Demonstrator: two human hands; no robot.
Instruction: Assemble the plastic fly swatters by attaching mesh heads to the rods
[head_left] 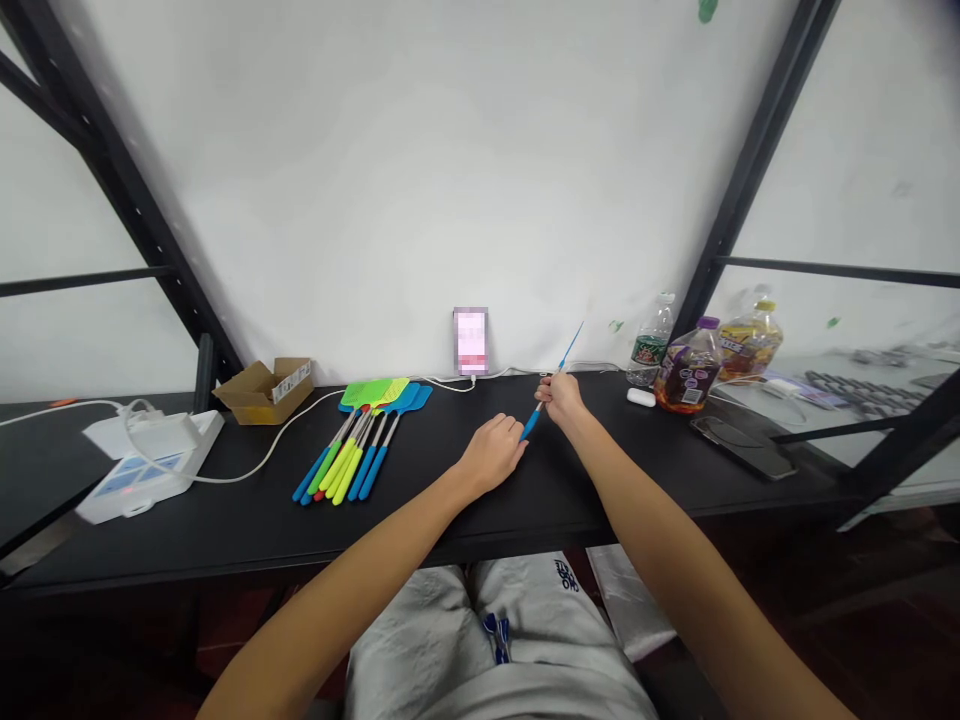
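Both hands are on one blue fly swatter point(532, 421), held slanting up and to the right above the black table. My left hand point(495, 452) is closed round the lower end of its blue handle. Higher up, my right hand point(560, 396) pinches the shaft near the head. The swatter's head point(573, 343) is turned edge-on, so it shows only as a thin blue strip. To the left of my hands lies a fanned pile of fly swatters point(360, 445) with blue, green, yellow and red handles, their flat heads overlapping toward the wall.
A phone point(471, 342) leans against the wall. An open cardboard box point(264, 392) and a white power strip point(154, 465) with cables stand at left. At right are a clear bottle point(651, 345), drink bottles point(688, 368), a white case point(641, 398) and a dark flat device point(742, 447).
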